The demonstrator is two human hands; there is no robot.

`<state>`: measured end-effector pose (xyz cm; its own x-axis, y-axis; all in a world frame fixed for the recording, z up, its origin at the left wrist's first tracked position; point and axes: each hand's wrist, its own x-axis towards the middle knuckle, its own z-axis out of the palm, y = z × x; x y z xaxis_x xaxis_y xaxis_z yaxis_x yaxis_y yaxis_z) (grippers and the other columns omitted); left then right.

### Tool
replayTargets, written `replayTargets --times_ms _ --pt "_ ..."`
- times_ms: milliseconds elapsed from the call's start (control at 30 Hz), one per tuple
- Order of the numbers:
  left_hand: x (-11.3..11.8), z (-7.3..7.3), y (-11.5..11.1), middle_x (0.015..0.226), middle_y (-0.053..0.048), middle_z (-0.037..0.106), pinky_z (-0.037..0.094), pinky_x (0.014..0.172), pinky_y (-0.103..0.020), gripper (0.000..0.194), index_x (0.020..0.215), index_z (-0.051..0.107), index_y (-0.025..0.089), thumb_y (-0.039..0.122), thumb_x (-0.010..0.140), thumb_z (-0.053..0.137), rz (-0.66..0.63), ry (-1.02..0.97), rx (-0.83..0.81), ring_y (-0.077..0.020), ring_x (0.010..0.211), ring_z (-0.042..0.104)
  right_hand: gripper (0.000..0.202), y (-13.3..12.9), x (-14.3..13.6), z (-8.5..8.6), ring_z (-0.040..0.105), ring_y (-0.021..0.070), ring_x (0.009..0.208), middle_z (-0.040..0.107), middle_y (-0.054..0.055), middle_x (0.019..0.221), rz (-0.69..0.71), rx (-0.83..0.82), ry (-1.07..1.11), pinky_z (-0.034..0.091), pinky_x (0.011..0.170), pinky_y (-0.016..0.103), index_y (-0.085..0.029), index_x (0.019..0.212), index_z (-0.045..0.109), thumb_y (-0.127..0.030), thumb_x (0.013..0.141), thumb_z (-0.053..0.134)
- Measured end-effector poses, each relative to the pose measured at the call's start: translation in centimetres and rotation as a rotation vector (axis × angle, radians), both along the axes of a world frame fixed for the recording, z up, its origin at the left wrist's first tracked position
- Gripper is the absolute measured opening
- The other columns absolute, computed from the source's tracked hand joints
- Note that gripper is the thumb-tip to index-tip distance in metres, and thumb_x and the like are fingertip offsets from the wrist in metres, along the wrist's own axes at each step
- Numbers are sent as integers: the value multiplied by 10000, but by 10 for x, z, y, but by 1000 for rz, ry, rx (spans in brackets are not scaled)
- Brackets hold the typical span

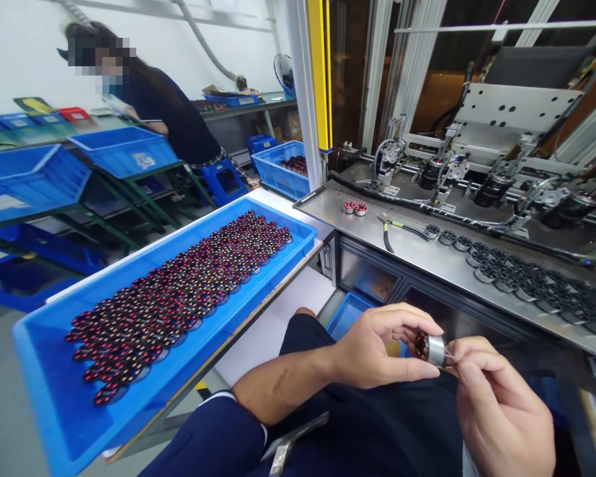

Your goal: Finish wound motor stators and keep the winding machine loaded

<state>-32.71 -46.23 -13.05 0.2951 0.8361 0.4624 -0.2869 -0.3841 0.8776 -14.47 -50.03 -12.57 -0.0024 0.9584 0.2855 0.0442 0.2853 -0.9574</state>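
Note:
Above my lap, my left hand (377, 348) holds a round motor part (435, 350) between thumb and fingers; it has a silvery metal ring and dark copper windings facing the palm. Thin wire ends stick out of its right side, and my right hand (501, 391) pinches them between thumb and forefinger. To the left, a long blue tray (34, 344) holds many wound parts (179, 291) in red, black and copper tones, packed in rows.
On the metal worktop (407, 258) lie pliers (387, 233), two red wound parts (354, 209) and rows of black rings (526, 278). Machine fixtures (491, 189) stand behind. A person (179, 112) bends over a bench at the back left, near blue bins (124, 149).

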Motion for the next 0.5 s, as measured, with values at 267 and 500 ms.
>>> replayTargets --times_ms 267,500 --pt "-9 13 3 1092 -152 756 611 937 -306 387 1167 631 120 264 829 750 285 287 545 -210 1035 734 212 9 16 1 586 160 823 586 50 875 132 -158 253 541 758 257 -216 861 674 -365 965 564" --pt "-13 14 1 1117 -132 756 608 944 -283 508 1334 517 142 186 857 685 265 415 671 -206 1059 738 153 17 19 33 657 168 883 660 29 931 285 74 -419 523 774 221 -243 829 660 -370 894 717"
